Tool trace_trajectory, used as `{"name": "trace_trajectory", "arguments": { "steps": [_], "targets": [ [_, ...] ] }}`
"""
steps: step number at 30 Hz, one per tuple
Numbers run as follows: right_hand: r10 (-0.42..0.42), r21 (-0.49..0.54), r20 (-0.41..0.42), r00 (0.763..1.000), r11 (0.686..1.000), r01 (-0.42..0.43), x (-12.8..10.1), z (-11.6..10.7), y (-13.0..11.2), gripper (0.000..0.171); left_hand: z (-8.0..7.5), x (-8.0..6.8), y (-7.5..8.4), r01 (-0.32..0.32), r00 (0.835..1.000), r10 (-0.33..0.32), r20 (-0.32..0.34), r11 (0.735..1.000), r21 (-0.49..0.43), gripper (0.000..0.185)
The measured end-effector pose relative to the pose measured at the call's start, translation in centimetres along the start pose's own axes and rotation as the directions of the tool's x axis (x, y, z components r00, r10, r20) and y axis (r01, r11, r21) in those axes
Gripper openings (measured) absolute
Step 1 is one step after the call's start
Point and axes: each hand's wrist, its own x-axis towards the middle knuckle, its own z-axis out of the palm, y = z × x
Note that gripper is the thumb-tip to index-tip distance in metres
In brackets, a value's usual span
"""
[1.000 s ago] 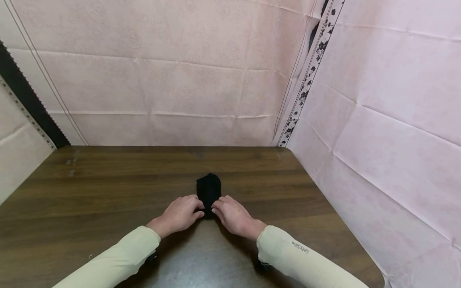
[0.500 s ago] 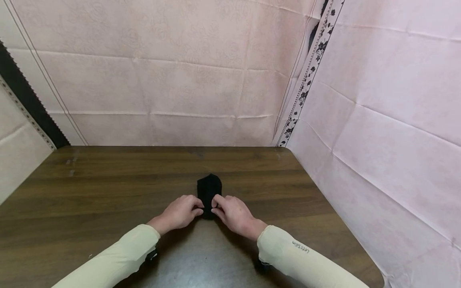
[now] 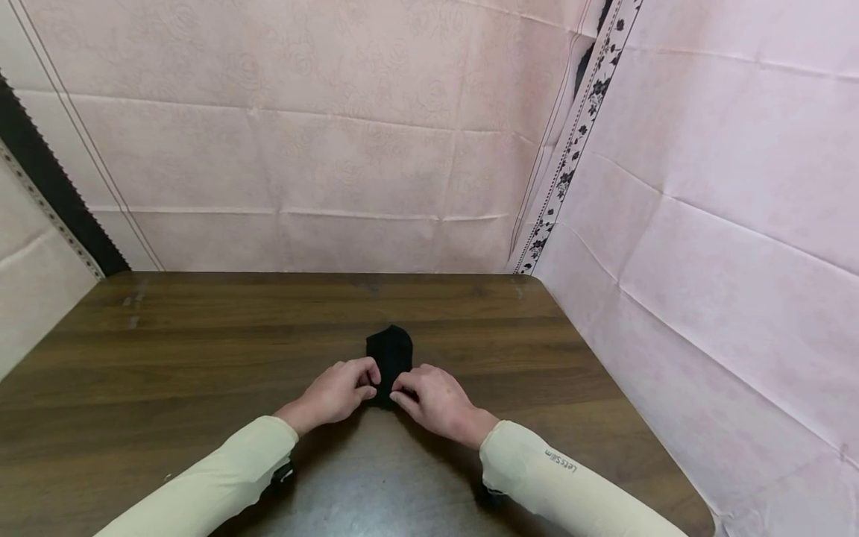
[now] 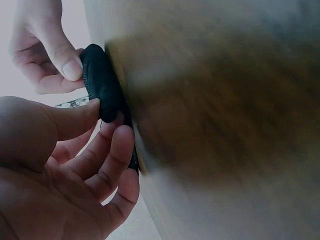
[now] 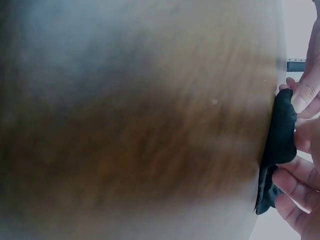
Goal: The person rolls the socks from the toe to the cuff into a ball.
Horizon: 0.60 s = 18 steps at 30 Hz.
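A small black sock (image 3: 390, 347) lies lengthwise on the wooden table, its rounded end pointing away from me. At its near end my left hand (image 3: 338, 393) pinches the left side between thumb and fingers. Opposite, my right hand (image 3: 438, 403) pinches the right side. In the left wrist view the near part of the sock (image 4: 102, 82) looks rolled or folded over, with a fine ribbed edge. The right wrist view shows the folded sock (image 5: 281, 132) standing a little above the tabletop, with fingertips tucked against it. The sock's underside is hidden.
The brown wooden table (image 3: 201, 335) spreads around both hands. Pink patterned cloth (image 3: 349, 164) hangs behind its far edge, and another cloth sheet (image 3: 725, 246) closes the right side. A dark strip (image 3: 60, 179) runs down at the left corner.
Both hands stay at the sock's near end. The fingers shift their pinch slightly, and the left fingertips have moved a little up along its edge. The sock has barely moved.
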Motion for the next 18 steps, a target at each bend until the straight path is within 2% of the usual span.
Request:
{"name": "trace_trajectory", "arguments": {
  "steps": [6,18],
  "targets": [
    [0.053,-0.024,0.046,0.998,0.998,-0.052,-0.10,-0.11,-0.18,0.025,0.00,0.03,-0.11,-0.003,1.000,0.003,-0.009,1.000,0.001,0.015],
    [0.071,-0.044,0.103,0.992,0.997,-0.067,-0.14,-0.13,-0.18,0.023,0.08,-0.11,0.05,0.029,0.999,-0.028,-0.015,0.997,0.073,0.009]
  ]
}}
